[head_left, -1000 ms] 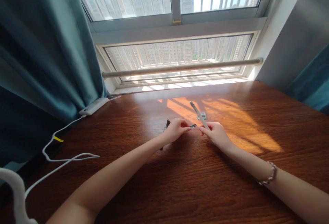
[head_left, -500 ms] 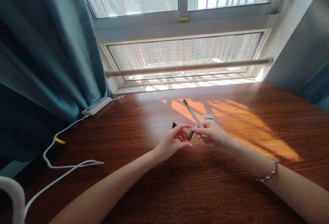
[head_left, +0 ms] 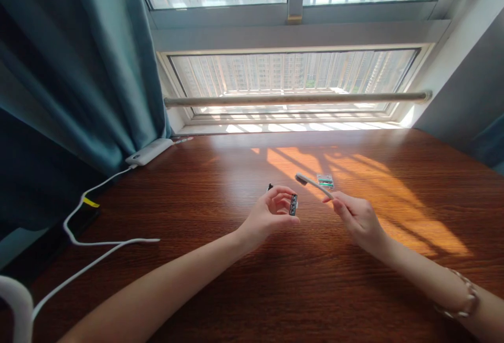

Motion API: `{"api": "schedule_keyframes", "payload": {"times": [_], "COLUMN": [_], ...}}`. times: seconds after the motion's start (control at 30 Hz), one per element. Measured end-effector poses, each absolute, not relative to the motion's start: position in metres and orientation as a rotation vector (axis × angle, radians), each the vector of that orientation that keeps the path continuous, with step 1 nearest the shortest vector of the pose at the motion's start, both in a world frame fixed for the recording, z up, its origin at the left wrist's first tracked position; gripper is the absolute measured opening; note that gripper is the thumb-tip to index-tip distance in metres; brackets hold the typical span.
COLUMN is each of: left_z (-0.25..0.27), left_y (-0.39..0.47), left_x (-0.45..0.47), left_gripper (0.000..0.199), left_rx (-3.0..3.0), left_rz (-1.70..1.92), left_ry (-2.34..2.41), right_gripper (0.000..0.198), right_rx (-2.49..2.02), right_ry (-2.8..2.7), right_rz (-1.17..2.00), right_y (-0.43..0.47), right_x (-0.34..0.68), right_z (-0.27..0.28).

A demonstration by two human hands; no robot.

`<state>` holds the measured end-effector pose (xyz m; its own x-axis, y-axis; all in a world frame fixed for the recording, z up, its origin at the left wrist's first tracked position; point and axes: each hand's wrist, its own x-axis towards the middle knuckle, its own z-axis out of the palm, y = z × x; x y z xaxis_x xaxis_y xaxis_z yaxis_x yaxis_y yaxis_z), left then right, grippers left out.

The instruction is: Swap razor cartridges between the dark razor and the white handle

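My left hand [head_left: 271, 211] is closed around the edges of a small black circuit board [head_left: 293, 205], which stands upright between its thumb and fingertips. Light marks show on the board's face. In my right hand [head_left: 360, 219] is a toothbrush [head_left: 315, 183] with a pale handle, gripped near its lower end. Its dark-bristled head points up and left, apart from the board. Just behind my left hand, a small black piece [head_left: 270, 187] is mostly hidden by the fingers. Beyond the toothbrush, a small clear case with green strips [head_left: 326, 181] lies on the table.
The brown wooden table [head_left: 220, 290] reaches to the window sill, with a sunlit patch at right. A white power strip [head_left: 151, 152] lies at the far left by the blue curtain [head_left: 86, 59]. White cable [head_left: 98, 243] loops along the left side.
My right hand has moved right, away from my left hand. The toothbrush has turned so its bristles show. The board now stands upright in my left hand alone, and the view has shifted slightly.
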<state>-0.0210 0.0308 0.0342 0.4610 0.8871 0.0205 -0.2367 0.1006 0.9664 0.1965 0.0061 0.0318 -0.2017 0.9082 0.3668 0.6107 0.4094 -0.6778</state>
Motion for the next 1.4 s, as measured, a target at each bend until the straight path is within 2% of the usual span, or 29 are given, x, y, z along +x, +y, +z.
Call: {"api": "schedule_keyframes", "payload": {"times": [0.13,0.23,0.33,0.43,0.53,0.77,0.93,1.4], "left_z": [0.033,0.032,0.031,0.03,0.031,0.031,0.031,0.029], "left_y": [0.031,0.032,0.031,0.03,0.03,0.033,0.033,0.033], "left_x": [-0.021,-0.021,-0.02,-0.02,-0.02,-0.021,-0.02,-0.02], "left_gripper": [0.041,0.041,0.039,0.039,0.038,0.037,0.034,0.036], "left_rx": [1.162,1.154,1.163,1.17,1.17,1.194,1.234,1.199], "left_rz": [0.977,0.983,0.973,0.945,0.937,0.918,0.915,0.952], "left_ry": [0.734,0.729,0.728,0.722,0.712,0.718,0.684,0.664], "right_gripper": [0.027,0.024,0.025,0.029,0.028,0.025,0.021,0.024], "right_rx": [-1.241,-1.203,-1.368,-1.482,-1.358,-1.385,-1.228,-1.335], "right_ry": [-2.132,-2.245,-2.203,-2.124,-2.214,-2.176,-2.289,-2.263], "right_rz": [0.078,-0.05,-0.104,-0.07,0.003,-0.157,-0.024,0.03], "right_y": [-0.004,-0.004,-0.003,-0.003,-0.003,-0.002,0.0,0.0], "right_x": [0.219,0.22,0.216,0.216,0.217,0.218,0.221,0.219], "right_z": [0.022,0.018,0.017,0.016,0.015,0.014,0.012,0.011]}}
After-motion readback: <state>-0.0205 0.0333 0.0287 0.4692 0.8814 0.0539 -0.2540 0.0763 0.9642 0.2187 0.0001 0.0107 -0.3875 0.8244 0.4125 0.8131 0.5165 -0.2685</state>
